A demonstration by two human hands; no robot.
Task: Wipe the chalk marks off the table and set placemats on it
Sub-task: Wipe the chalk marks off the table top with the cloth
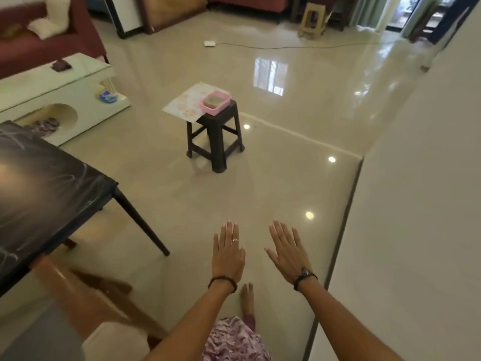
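A black table [49, 183] streaked with white chalk marks fills the left side. Ahead on the floor stands a dark plastic stool [217, 136]. On it lie pale patterned placemats [186, 101] and a pink tub [214, 102] with a greyish cloth or sponge inside. My left hand [228, 252] and my right hand [287, 252] hover palm down over the floor in the foreground, fingers straight, holding nothing. Both are well short of the stool and to the right of the table.
A white wall [416, 204] runs along the right. A wooden chair [86, 290] sits by the table at lower left. A white low table [59, 84] and a maroon sofa [39, 35] stand at far left. A beige stool [312, 19] and a cable [286, 46] lie farther back.
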